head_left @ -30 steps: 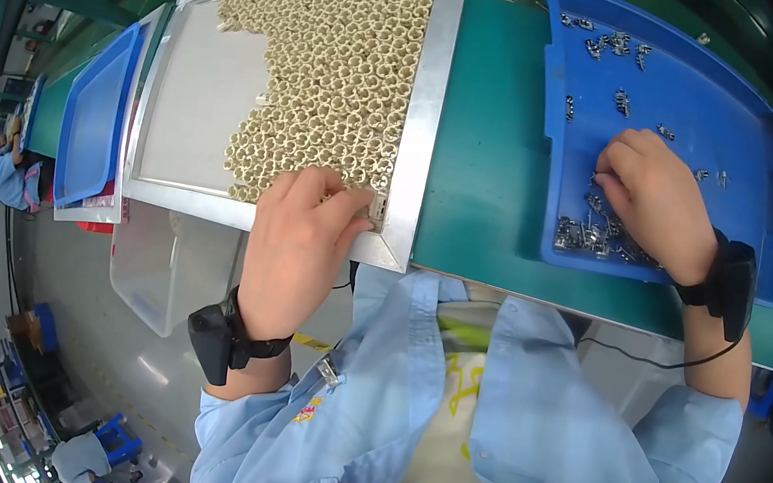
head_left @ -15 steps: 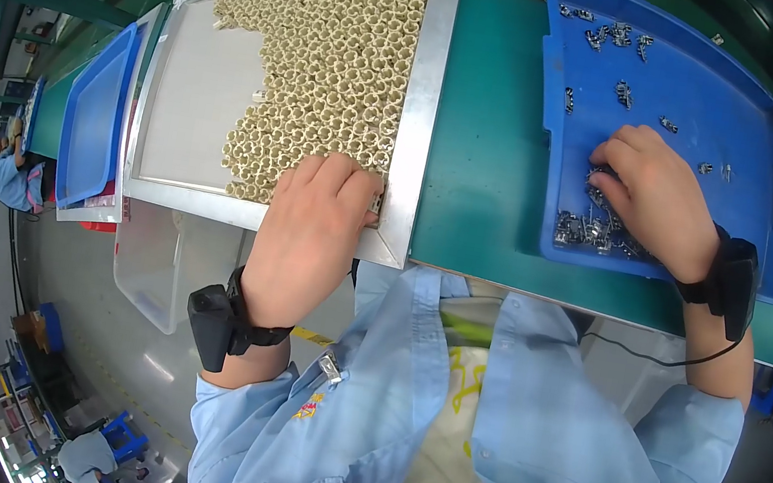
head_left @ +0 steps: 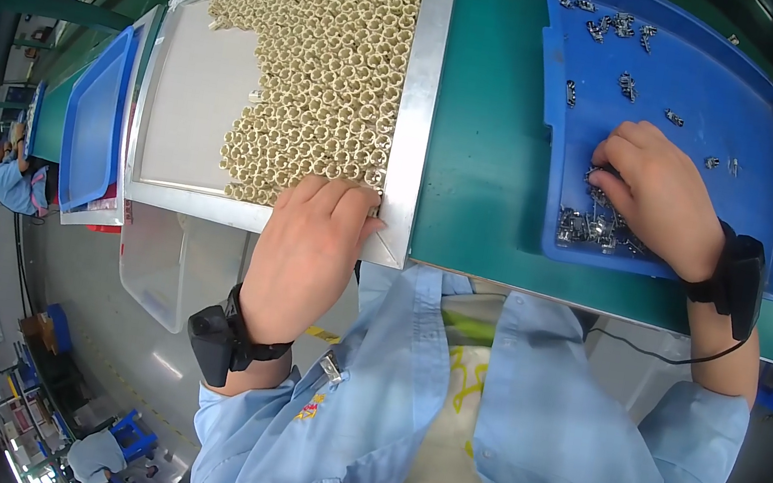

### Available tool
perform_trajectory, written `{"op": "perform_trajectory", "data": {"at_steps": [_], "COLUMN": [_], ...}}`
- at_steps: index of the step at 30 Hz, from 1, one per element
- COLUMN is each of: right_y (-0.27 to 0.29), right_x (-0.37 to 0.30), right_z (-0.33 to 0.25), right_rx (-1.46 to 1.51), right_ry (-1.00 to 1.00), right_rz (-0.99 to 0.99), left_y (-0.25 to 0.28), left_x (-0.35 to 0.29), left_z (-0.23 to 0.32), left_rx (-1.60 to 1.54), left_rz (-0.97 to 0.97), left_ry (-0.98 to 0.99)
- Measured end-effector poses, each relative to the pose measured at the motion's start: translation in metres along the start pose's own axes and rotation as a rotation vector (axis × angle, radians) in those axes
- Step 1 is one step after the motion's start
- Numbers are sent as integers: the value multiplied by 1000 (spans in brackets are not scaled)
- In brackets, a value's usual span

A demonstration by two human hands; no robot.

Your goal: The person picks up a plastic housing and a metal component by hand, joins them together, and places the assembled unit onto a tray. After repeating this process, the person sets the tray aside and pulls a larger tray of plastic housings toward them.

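My left hand (head_left: 310,245) rests over the front rim of a metal-framed tray (head_left: 420,95), near its right corner. Its fingers are curled down at the edge of many cream, ring-shaped pieces (head_left: 329,61); anything between the fingertips is hidden. Inside a blue plastic bin (head_left: 695,78) on the right, my right hand (head_left: 662,194) has thumb and fingers drawn together at a pile of small shiny metal parts (head_left: 590,231). Whatever that pinch holds is too small and covered to make out. Both wrists wear black strapped devices.
More metal parts (head_left: 628,86) lie scattered in the bin. A green bench top (head_left: 484,136) shows between tray and bin. Left of the tray is a shallow blue tray (head_left: 94,124), with a clear plastic box (head_left: 154,271) below. A cable runs from my right wrist device.
My left hand has drawn back slightly toward me from the ring pieces to the tray's front rim. The right hand stays at the metal pile, nearly unmoved.
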State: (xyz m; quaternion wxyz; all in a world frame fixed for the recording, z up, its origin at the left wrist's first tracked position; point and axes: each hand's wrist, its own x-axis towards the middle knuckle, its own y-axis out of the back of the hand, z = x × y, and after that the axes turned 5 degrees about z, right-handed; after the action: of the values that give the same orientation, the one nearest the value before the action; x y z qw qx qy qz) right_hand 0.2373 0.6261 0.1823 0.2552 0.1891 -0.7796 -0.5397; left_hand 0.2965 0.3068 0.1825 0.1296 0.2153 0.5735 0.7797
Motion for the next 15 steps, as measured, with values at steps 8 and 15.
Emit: {"op": "perform_trajectory", "data": {"at_steps": [8, 15], "right_y": [-2, -2], "right_x": [0, 1], "right_z": [1, 2], "right_rx": [11, 22], "right_ry": [0, -2], "right_rz": [1, 6], "left_y": [-4, -4], "left_x": [-3, -3], "left_z": [0, 3], "left_rx": [-110, -48], "left_rz": [45, 52], "left_ry": [89, 129]}}
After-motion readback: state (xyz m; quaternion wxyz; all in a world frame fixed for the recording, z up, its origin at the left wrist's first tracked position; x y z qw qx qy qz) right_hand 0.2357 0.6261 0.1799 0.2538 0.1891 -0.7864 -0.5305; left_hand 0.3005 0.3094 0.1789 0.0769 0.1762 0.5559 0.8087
